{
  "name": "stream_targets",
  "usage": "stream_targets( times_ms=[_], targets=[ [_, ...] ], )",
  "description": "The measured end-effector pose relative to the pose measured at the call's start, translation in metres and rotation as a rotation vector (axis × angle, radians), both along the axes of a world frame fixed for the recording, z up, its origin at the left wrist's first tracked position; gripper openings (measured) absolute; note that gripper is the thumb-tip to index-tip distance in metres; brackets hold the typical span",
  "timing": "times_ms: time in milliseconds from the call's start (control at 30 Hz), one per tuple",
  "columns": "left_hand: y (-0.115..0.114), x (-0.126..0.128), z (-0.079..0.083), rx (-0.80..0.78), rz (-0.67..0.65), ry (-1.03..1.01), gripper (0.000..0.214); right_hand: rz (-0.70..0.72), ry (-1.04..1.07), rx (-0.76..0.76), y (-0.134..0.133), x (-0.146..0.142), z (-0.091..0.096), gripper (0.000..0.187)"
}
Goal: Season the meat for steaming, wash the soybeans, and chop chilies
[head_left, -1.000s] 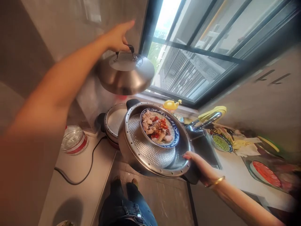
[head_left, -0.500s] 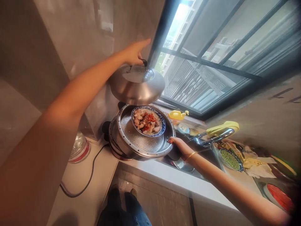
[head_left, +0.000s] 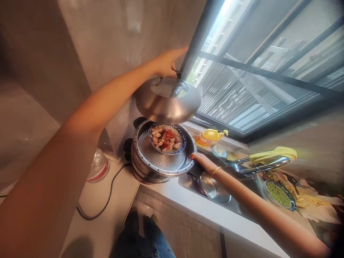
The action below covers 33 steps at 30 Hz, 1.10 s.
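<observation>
My left hand [head_left: 167, 65] grips the dark handle of a domed steel lid [head_left: 166, 107], its index finger stretched out. The lid hangs above the far side of a steel steamer tier [head_left: 150, 163] with a perforated bottom. In that tier is a blue-and-white bowl [head_left: 184, 145] of meat pieces topped with chopped red chili. My right hand [head_left: 203, 163] is wrapped round the tier's dark side handle, with the thumb on the rim. Beneath the tier is a steel pot base [head_left: 137, 170] on the counter. The tier appears to sit on it, though the contact is partly hidden.
Right of the steamer is a sink [head_left: 185, 182] with metal pans inside. A faucet [head_left: 274, 167] draped with a yellow cloth [head_left: 274, 154] stands there. A yellow bottle [head_left: 211, 137] is by the window. A cord [head_left: 110, 195] and a clear container [head_left: 99, 166] lie to the left.
The steamer tier has shifted left relative to the pot base and lines up with it more closely. The lid stays raised in my left hand. The whole view has shifted slightly.
</observation>
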<state>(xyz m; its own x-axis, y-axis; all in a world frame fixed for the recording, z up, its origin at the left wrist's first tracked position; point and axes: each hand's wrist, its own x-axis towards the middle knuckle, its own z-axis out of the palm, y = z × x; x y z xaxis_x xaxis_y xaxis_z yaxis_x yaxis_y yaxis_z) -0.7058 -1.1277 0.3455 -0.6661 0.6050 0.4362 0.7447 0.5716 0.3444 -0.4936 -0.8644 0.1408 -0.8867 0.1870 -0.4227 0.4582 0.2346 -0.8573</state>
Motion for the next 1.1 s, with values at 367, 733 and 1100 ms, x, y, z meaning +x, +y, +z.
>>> stream_targets(
  times_ms=[367,733,1100],
  targets=[
    [0.001,0.002,-0.008,0.046,0.028,-0.063,0.097,0.098,0.138,0.21,0.007,-0.001,0.011,0.036],
    [0.004,0.002,-0.016,0.089,0.119,-0.184,0.104,0.194,0.252,0.288,0.019,-0.016,-0.004,0.023],
    [0.009,0.017,0.013,0.002,0.126,-0.044,0.087,0.3,0.263,0.284,0.033,-0.039,-0.006,0.025]
  ],
)
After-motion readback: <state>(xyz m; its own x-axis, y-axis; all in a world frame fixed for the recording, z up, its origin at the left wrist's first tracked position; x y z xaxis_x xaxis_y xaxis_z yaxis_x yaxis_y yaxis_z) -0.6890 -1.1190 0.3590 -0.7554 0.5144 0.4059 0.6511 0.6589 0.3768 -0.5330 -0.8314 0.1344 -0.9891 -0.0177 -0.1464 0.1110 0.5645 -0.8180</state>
